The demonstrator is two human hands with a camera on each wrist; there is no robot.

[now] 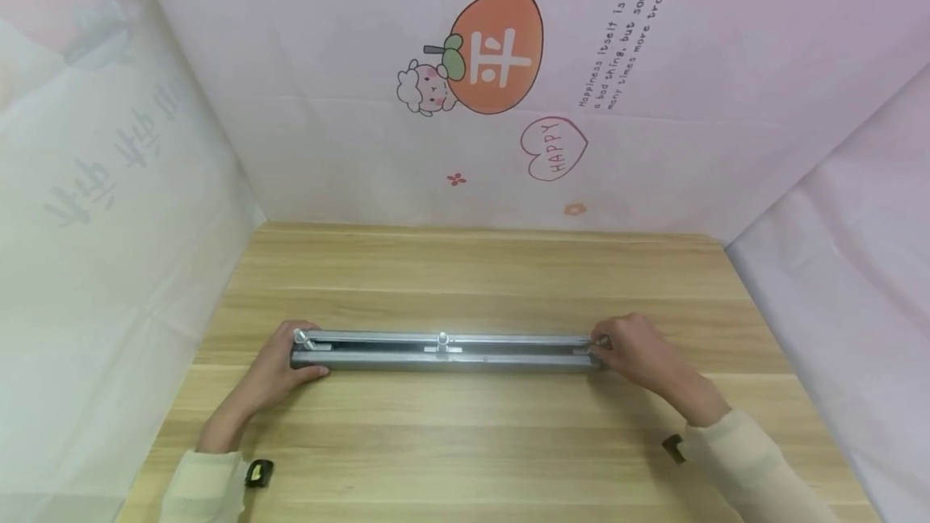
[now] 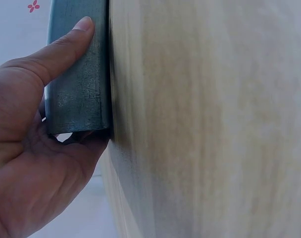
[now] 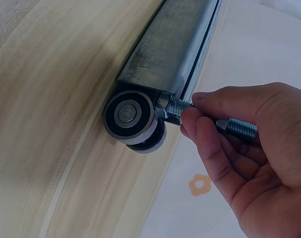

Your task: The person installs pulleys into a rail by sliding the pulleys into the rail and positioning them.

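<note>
A long metal track with a slot along its top lies across the wooden table. My left hand grips its left end, thumb along the front wall and the other fingers around the far side. At the right end, a roller trolley with black-and-silver wheels stands at the track's mouth, its wheels outside the channel. My right hand pinches the trolley's threaded bolt between thumb and fingers. Two more bolts stick up from the slot, one at the left end and one midway.
The wooden table runs back to a printed cloth wall. Cloth also hangs on the left and right sides. A small black device sits at the left sleeve, another at the right.
</note>
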